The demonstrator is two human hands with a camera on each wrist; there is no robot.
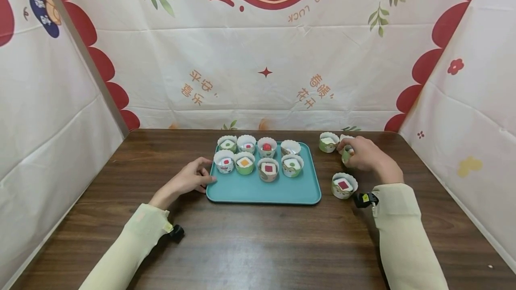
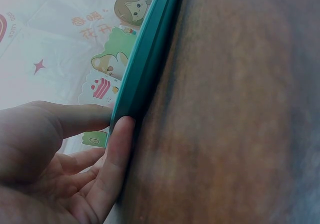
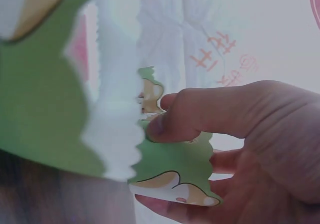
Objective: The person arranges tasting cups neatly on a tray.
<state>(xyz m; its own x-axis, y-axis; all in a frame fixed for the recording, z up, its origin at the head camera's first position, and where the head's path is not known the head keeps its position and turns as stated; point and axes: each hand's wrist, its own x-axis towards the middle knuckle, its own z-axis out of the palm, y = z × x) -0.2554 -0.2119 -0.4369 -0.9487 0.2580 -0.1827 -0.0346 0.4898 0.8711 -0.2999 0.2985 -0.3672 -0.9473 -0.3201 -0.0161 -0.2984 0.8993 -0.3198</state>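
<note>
A teal tray (image 1: 264, 194) lies on the table, bearing two rows of patterned paper baking cups. My left hand (image 1: 191, 176) is at its left edge; in the left wrist view, thumb and fingers grip the tray rim (image 2: 142, 64). To the right of the tray, my right hand (image 1: 364, 155) pinches a green paper baking cup (image 3: 175, 151) by its wall, thumb on one side, fingers on the other. Near that hand stand a cup with a pale piece (image 1: 328, 142) and a cup with a dark red square (image 1: 344, 185). Another cup is partly hidden behind the fingers.
Cups on the tray hold small pieces, among them an orange-topped one (image 1: 244, 163) and a red one (image 1: 267, 147). Brown wooden table (image 1: 258, 245) extends in front of the tray. A printed white cloth (image 1: 250, 57) hangs behind and along both sides.
</note>
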